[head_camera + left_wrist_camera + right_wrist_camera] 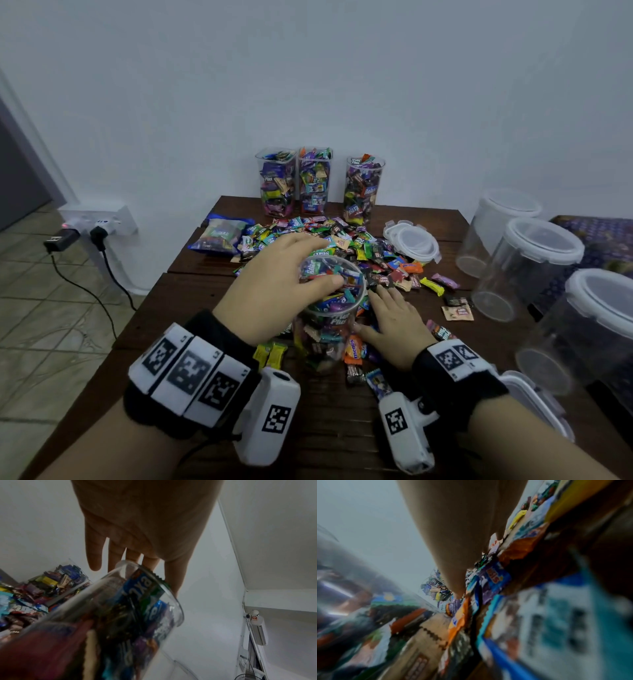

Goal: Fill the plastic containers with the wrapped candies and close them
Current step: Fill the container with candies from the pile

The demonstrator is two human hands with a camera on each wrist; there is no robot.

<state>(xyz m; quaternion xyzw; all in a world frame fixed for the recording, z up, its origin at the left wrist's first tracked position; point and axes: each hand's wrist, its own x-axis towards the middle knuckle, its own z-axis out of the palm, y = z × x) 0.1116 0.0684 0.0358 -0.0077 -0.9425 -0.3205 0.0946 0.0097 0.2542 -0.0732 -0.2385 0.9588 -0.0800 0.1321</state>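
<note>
A clear round container [329, 318] stuffed with wrapped candies stands on the dark wooden table [212, 308] in front of me. My left hand [291, 274] lies over its open mouth with straight fingers and the thumb along the rim. The left wrist view shows the same hand [137, 534] spread just above the container's rim [154, 582]. My right hand [390, 322] lies flat on the table to the right of the container, its fingers stretched over loose candies [342, 236]. The right wrist view is blurred, showing the hand [453, 534] lying along candy wrappers [494, 578].
Three filled, lidless containers [314, 178] stand at the back by the wall. Stacked lids [412, 241] lie right of the pile, and a blue candy bag [219, 236] lies left. Three empty lidded containers [531, 267] stand at the right edge. Another lid [534, 401] lies by my right wrist.
</note>
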